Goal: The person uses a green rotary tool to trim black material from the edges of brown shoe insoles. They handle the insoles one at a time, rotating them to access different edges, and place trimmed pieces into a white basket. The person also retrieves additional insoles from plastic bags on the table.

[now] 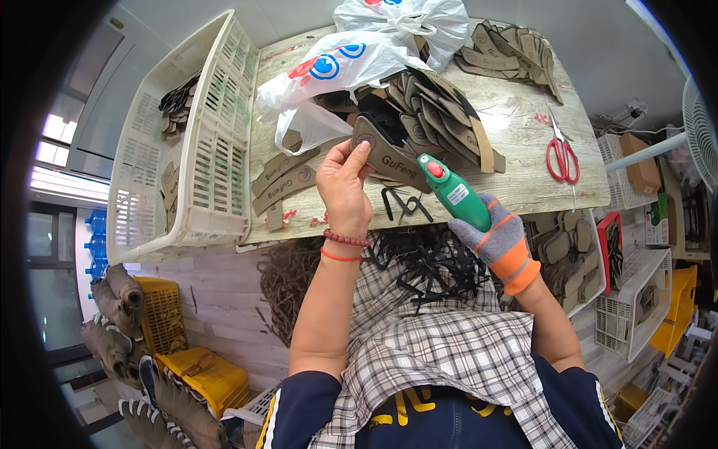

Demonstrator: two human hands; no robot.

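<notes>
My bare left hand [344, 183], with a red bead bracelet at the wrist, pinches a curved brown fabric piece [393, 159] with printed lettering. My right hand [499, 243], in a grey and orange glove, is wrapped round a green hand-held power tool [456, 196] with a red button. The tool's head is beside the right end of the piece; whether they touch I cannot tell. Just beyond is a pile of similar brown pieces [437, 112] with black edges, partly spilling from a white plastic bag [336, 75]. Black offcuts [404, 206] lie near the table's front edge.
A white crate [202, 142] stands at the left of the table. Red-handled scissors [561, 161] lie at the right, below a second stack of brown pieces [516, 52]. Black scraps [441, 262] fill my checked apron. A fan [699, 127] stands far right; yellow crates [213, 374] sit lower left.
</notes>
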